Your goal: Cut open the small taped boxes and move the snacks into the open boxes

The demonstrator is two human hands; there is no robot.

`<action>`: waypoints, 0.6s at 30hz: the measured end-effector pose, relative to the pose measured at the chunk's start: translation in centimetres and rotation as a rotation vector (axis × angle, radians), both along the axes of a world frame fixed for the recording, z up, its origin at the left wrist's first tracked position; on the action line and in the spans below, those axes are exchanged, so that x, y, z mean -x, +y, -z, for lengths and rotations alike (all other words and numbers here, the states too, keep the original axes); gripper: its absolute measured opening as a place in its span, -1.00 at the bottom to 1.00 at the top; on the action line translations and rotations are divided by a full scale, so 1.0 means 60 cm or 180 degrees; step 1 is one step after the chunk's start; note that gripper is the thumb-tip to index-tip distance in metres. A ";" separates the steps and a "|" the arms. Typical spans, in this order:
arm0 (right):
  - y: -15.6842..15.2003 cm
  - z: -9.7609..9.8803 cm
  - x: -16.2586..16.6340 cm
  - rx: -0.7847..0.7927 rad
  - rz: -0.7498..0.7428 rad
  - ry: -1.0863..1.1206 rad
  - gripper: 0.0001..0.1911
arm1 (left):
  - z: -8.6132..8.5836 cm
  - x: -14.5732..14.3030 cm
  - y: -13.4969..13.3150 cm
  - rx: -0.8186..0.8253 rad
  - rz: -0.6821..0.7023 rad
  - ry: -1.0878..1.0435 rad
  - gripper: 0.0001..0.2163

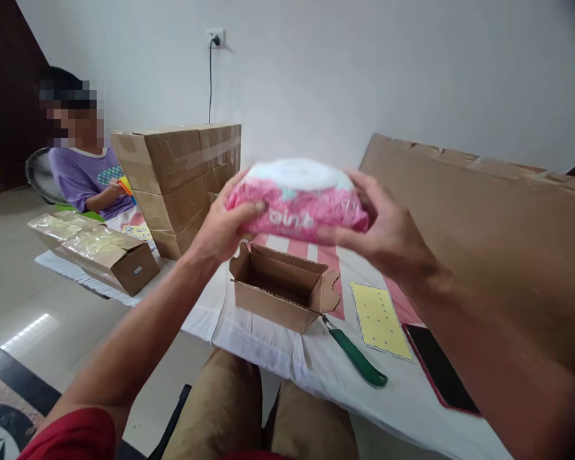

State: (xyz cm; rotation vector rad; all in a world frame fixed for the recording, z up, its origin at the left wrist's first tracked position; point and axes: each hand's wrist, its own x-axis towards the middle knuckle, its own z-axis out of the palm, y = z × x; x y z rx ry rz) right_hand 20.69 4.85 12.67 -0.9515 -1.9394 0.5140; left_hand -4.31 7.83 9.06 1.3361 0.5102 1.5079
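Pink packet (294, 207), its soft film crinkled beneath a smooth white oval lid (303, 172), is up between both hands: the left hand (227, 220) pinches one end, thumb across the front, and the right hand (388, 223) clasps the other. Below them, apart from the packet, stands an open oblong carton (271, 306) of brown corrugated cardboard. Below the right hand lie a curved green handle (357, 358), a wavy-edged yellow card (381, 319) and a flat black phone (441, 367).
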 end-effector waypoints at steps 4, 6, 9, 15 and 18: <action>0.079 -0.061 0.026 -0.0634 0.0021 0.0282 -0.11 | -0.068 -0.003 0.075 -0.0196 -0.0351 -0.0388 -0.44; 0.116 -0.082 0.038 -0.0792 -0.0098 0.0242 -0.14 | -0.084 0.005 0.100 -0.0196 -0.0532 -0.0608 -0.53; 0.166 -0.082 0.071 -0.0832 -0.0397 0.0131 -0.09 | -0.066 0.040 0.126 -0.0132 -0.0782 -0.0770 -0.56; 0.275 0.020 0.200 0.0300 -0.0399 -0.0651 -0.11 | 0.108 0.135 0.166 0.0752 -0.1278 -0.0923 -0.55; 0.320 0.098 0.260 0.0997 -0.0119 -0.1254 -0.30 | 0.215 0.154 0.194 0.1603 -0.1781 -0.0879 -0.62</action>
